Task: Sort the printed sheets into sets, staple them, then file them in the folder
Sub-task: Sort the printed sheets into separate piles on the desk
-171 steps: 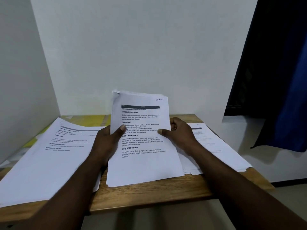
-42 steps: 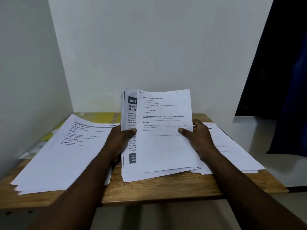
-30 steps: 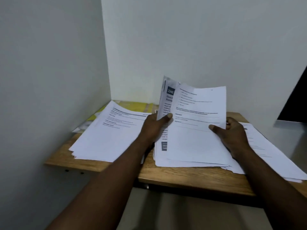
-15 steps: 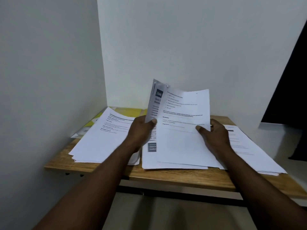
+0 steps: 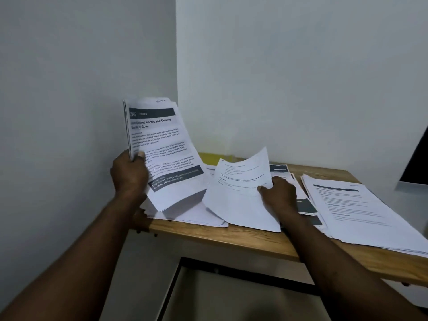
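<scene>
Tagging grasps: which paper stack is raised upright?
The stack titled Knives and Cutting, gripped by the left hand; the single sheet in the right hand curls, and the other piles lie flat.

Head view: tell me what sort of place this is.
Probably a home or office corner set up for paperwork: a wooden table against plain white walls, piles of printed sheets on it, a yellow folder at the back.

Dim, flat light. Stack (image 5: 162,147) in my left hand (image 5: 129,174) is motion-smeared, small print unreadable, soft shadow beneath it. Sheet (image 5: 236,200) in my right hand (image 5: 280,193) is smeared too.
</scene>
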A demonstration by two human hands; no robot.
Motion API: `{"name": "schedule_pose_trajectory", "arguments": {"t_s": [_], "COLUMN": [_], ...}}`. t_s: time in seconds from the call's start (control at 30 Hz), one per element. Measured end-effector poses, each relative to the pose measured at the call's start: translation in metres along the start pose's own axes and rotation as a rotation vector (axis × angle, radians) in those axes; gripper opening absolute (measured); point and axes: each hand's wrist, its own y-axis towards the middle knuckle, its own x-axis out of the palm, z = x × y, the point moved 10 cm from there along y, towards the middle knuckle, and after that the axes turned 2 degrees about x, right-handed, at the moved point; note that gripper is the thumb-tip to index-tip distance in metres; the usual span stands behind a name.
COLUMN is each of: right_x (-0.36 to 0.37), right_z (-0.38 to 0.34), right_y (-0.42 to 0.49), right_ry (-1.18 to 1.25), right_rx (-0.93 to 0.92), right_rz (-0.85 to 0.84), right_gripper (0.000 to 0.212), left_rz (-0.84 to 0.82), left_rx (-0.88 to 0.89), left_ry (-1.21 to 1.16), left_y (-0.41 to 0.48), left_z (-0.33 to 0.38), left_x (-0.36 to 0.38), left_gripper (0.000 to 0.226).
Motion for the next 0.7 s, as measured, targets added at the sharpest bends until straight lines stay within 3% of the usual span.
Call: {"name": "schedule_pose_trajectory", "arguments": {"t_s": [0.1, 0.3, 0.47, 0.7], "right_x": [0.01, 0.01, 0.026, 0.028], "right_z": [-0.011, -0.023, -0.027, -0.032], "right_y": [-0.005, -0.003, -0.003, -0.006], "right_ry": [-0.036, -0.081, -0.016, 0.034], "right_rx": [-0.007, -0.032, -0.029, -0.026], "right_rz": [-0.007, 0.028, -0.05, -0.071], "right_gripper": [0.023, 0.019, 0.025, 0.025], "left_rz": [0.009, 0.04, -0.025, 0.075], "left_rx": [0.007, 0.261, 0.252, 0.305], "left_ry": [0.037, 0.38, 0.33, 0.353], "left_y": [0.0, -0.007, -0.003, -0.007], "left_z": [-0.005, 0.027, 0.02, 0.042], "left_x": [-0.011, -0.036, -0.03, -0.041], "left_gripper": [0.026, 0.024, 0.021, 0.024]}}
